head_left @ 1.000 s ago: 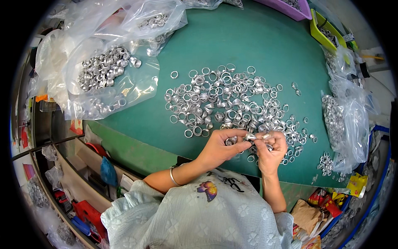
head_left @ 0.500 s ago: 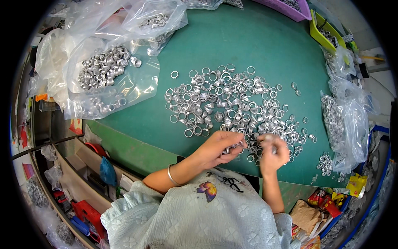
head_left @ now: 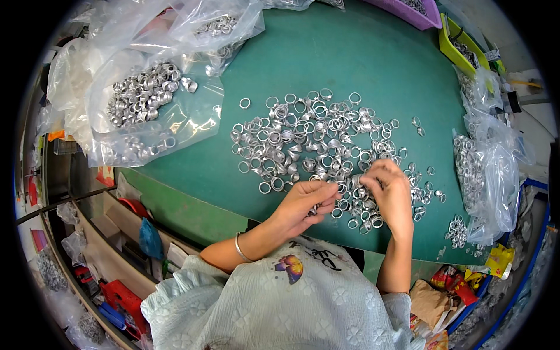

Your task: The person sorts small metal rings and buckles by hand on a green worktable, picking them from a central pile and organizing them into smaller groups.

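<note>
A broad heap of silvery metal rings (head_left: 303, 128) lies spread over the green tabletop (head_left: 309, 46). My left hand (head_left: 300, 204) is at the heap's near edge, its fingers curled closed around some rings, of which only a little shows between the fingers. My right hand (head_left: 392, 189) reaches over the right part of the heap. Thumb and forefinger pinch at a ring (head_left: 356, 181) among the others; the hand covers part of the pile.
Clear plastic bags of rings (head_left: 146, 93) cover the table's left side. More bagged rings (head_left: 468, 166) lie along the right edge, near a small pile of silvery parts (head_left: 457, 230). A purple bin (head_left: 429, 17) and a yellow-green bin (head_left: 448, 46) stand at the far right.
My right hand has moved from beside my left hand, away from me and slightly right, onto the rings. The left hand has stayed nearly in place, its fingers closed further.
</note>
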A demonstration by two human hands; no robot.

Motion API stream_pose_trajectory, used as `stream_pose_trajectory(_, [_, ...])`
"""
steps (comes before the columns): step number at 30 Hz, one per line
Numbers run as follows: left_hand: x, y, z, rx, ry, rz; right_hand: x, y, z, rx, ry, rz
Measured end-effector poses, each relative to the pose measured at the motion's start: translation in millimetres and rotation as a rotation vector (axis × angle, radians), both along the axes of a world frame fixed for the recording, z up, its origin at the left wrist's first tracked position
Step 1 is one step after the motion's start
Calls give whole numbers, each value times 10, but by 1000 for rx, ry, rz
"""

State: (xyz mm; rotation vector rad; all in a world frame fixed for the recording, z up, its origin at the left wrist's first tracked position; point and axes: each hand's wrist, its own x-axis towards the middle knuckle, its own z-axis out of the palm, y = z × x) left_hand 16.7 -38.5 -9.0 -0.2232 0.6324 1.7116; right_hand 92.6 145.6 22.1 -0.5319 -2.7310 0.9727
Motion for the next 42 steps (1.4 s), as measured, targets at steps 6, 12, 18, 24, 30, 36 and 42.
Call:
stream_pose_trajectory(6, [20, 77, 82, -72, 262, -40, -326, -38, -141, 222, -82, -184])
stream_pose_trajectory(12, [11, 38, 117, -113, 360, -65, -617, 121, -227, 327, 11, -179])
stream_pose_trajectory(18, [-54, 15, 167, -102, 367, -83, -412, -14, -177, 226, -68, 55])
stream_pose_trajectory(24, [-110, -29, 83, -112, 299, -14, -61, -13, 35, -184, -158, 281])
stream_pose_trajectory(30, [-134, -7, 128, -127, 279, -2, -506, 387, 39, -168, 91, 157])
stream_pose_trajectory(36, [-103, 37, 110, -130, 317, -13, -1046, 464, -347, 391, 55, -31])
stream_pose_trajectory(42, [-94, 59, 181, -168, 474, 120, -687, 209, -137, -731, 0, -96])
